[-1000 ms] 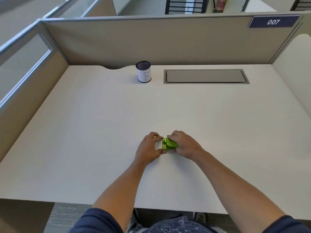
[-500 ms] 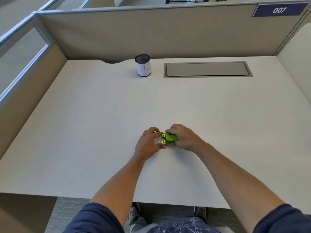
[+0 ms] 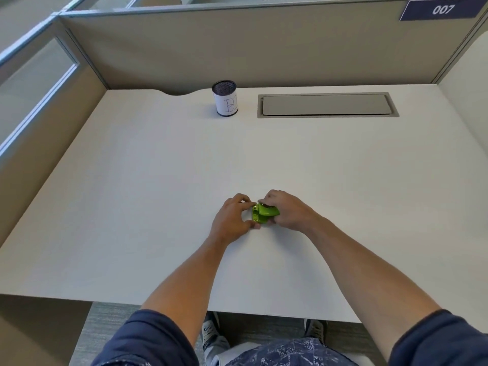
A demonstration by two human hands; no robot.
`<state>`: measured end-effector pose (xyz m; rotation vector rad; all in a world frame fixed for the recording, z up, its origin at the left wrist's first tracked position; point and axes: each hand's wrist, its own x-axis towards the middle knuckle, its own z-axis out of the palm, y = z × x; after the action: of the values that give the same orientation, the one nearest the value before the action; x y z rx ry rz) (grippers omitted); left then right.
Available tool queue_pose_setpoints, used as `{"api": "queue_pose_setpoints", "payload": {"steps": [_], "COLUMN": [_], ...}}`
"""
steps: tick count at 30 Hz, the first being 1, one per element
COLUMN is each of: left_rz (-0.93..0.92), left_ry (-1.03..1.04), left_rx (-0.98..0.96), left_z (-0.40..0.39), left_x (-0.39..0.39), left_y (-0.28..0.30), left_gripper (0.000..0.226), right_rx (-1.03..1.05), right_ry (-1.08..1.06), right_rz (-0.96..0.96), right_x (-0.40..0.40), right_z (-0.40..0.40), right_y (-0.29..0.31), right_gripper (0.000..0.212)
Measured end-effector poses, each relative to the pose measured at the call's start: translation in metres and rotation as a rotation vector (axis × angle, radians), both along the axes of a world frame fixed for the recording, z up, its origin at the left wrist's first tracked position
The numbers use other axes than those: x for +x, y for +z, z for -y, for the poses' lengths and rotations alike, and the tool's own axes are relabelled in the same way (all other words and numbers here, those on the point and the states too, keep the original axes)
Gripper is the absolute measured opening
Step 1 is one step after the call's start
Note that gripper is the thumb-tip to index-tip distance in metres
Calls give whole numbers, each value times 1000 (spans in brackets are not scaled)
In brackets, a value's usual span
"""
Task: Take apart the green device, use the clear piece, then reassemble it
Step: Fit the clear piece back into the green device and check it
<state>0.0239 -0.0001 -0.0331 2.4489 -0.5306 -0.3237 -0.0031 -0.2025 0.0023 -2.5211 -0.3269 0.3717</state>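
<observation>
- I see the small green plastic device (image 3: 265, 213) on the pale wooden tabletop (image 3: 158, 194), near the middle and closer to the front edge.
- My left hand (image 3: 233, 216) sits just left of the device, its fingers (image 3: 244, 200) touching that end.
- My right hand (image 3: 289, 211) lies on the device's right side, wrapped over its far and right parts.
- The round mesh pen cup with a paper label (image 3: 225, 98) stands upright at the back of the tabletop, well behind the hands and slightly left of them.
- The flat rectangular grey cable hatch (image 3: 327, 104) is set into the tabletop just right of the cup.
- The fabric partition wall (image 3: 237, 48) rises behind both; the number plate reading 007 (image 3: 442, 9) is at its upper right corner.
</observation>
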Motion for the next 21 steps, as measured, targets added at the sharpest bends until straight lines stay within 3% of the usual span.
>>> {"api": "queue_pose_setpoints", "payload": {"steps": [11, 21], "left_rz": [-25, 7], "left_ry": [-11, -43], "left_rx": [-21, -4], "left_z": [-1, -3], "left_x": [3, 1], "left_y": [-1, 0], "left_gripper": [60, 56], "right_rx": [-293, -338], "right_ry": [22, 116], "right_rz": [76, 75], "right_x": [2, 5], "right_z": [2, 5], "right_y": [-3, 0], "right_gripper": [38, 38]}}
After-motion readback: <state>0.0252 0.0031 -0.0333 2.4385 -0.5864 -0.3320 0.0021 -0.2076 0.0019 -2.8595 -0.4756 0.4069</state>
